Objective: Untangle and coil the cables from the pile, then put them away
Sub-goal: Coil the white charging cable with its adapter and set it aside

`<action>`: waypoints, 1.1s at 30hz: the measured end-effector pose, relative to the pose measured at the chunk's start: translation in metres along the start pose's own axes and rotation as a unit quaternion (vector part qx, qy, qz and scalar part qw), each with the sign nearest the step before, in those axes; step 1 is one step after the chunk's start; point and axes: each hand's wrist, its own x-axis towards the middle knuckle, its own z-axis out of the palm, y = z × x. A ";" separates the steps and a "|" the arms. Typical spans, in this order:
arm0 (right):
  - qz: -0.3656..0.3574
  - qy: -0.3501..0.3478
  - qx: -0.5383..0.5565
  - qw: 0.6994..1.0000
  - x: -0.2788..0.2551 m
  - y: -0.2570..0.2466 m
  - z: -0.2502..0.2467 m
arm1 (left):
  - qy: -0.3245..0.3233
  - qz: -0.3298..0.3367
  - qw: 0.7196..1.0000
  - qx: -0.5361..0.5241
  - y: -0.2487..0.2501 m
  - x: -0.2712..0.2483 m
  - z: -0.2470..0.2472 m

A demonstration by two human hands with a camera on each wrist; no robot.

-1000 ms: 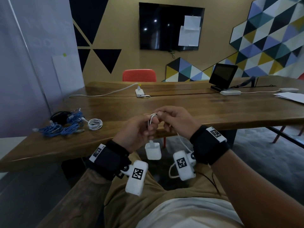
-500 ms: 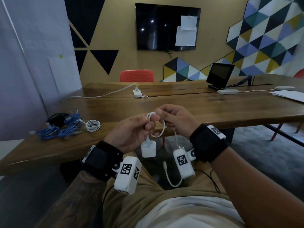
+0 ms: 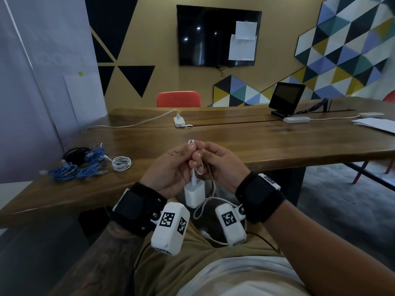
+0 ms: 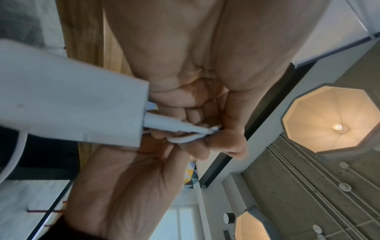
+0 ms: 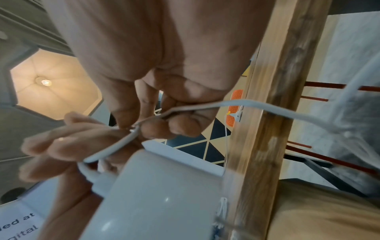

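Observation:
Both hands meet just in front of the table's near edge, above my lap. My left hand (image 3: pixel 171 169) pinches a small loop of a thin white cable (image 3: pixel 199 208) between thumb and fingers. My right hand (image 3: pixel 218 165) pinches the same cable (image 5: pixel 257 107) close beside it. A white charger block (image 3: pixel 194 194) hangs from the cable below the hands, large in the left wrist view (image 4: pixel 68 100). The cable's free end trails down onto my lap. On the table's left lie tangled blue cables (image 3: pixel 72 169), a black cable bundle (image 3: pixel 74 153) and a coiled white cable (image 3: pixel 121 163).
The long wooden table (image 3: pixel 245 144) carries a white power strip (image 3: pixel 179 121) with its lead, a small screen (image 3: pixel 287 99), a white box (image 3: pixel 296 119) and papers (image 3: pixel 376 123) at the right. An orange chair (image 3: pixel 178 99) stands behind it.
The hands have closed together again and risen a little, shrinking the wide loop seen half a second ago. The charger block still hangs below them.

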 end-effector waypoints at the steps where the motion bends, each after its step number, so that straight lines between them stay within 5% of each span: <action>1: 0.005 -0.001 0.000 1.000 -0.002 0.001 0.001 | 0.007 0.005 1.000 -0.001 0.001 0.000 -0.001; 11: -0.007 0.025 -0.139 0.990 -0.003 0.013 0.002 | 0.008 -0.010 1.000 -0.009 0.005 0.001 -0.004; 15: 0.075 0.034 -0.175 0.981 -0.005 0.027 0.003 | 0.052 0.014 0.996 -0.066 0.006 0.005 -0.013; 19: 0.195 -0.053 -0.212 0.956 -0.010 0.045 0.000 | 0.147 0.064 0.983 -0.089 0.006 0.010 -0.021; 24: 0.258 -0.161 -0.366 0.880 -0.014 0.045 0.009 | 0.263 0.128 0.937 -0.193 0.006 0.014 -0.036; 27: 0.251 -0.210 -0.450 0.831 -0.019 0.041 0.021 | 0.299 0.141 0.927 -0.175 0.001 0.015 -0.050; 30: 0.186 -0.178 -0.559 0.788 -0.016 0.022 0.023 | 0.290 0.118 0.945 -0.089 -0.005 0.016 -0.061; 33: 0.100 -0.092 -0.589 0.797 -0.016 0.000 0.014 | 0.257 0.044 0.965 -0.003 -0.004 0.015 -0.064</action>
